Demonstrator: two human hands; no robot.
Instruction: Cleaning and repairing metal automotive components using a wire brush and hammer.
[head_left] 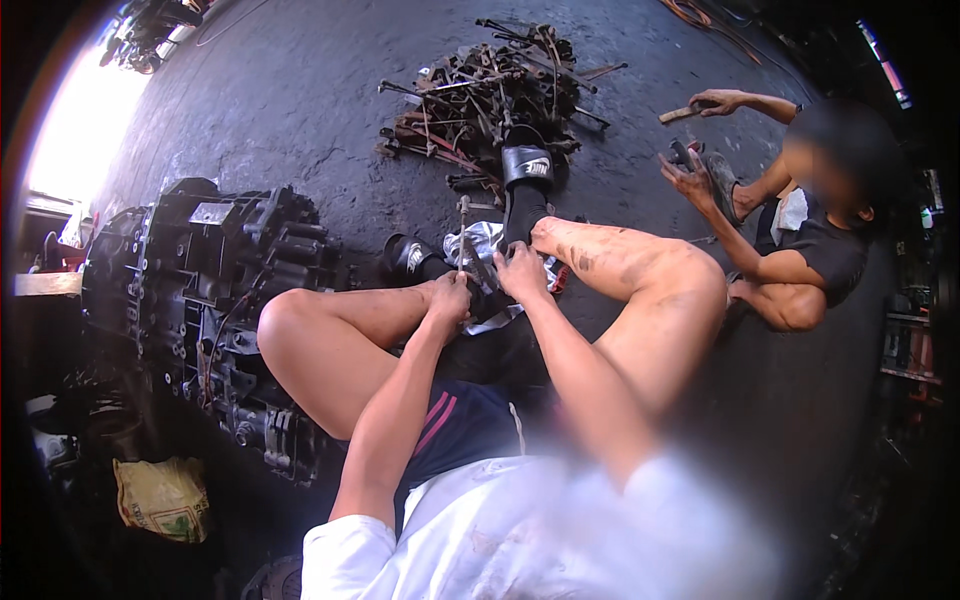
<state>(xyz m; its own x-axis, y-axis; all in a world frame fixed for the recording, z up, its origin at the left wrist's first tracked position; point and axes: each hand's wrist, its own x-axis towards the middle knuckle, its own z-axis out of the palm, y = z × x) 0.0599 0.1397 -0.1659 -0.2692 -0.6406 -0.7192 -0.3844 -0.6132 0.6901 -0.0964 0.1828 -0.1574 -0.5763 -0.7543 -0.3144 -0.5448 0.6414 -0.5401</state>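
Between my bent legs, my left hand (452,298) is closed around the lower part of a thin metal rod (462,235) with a knobbed upper end. Close by on the right, my right hand (521,273) has its fingers curled at a dark metal part (484,283); what exactly they grip is hidden. Beneath both hands lies a crumpled silvery-white sheet (478,240), partly covered by my hands and feet. Beyond my right foot is a heap of rusty rods and linkages (500,90) on the dark floor.
A large gearbox-like metal assembly (210,290) stands by my left knee. To the right a crouching co-worker (830,200) holds a wooden-looking bar (680,115) and a small dark part. A yellowish sack (163,498) lies at the lower left. Cables (705,20) run along the far right.
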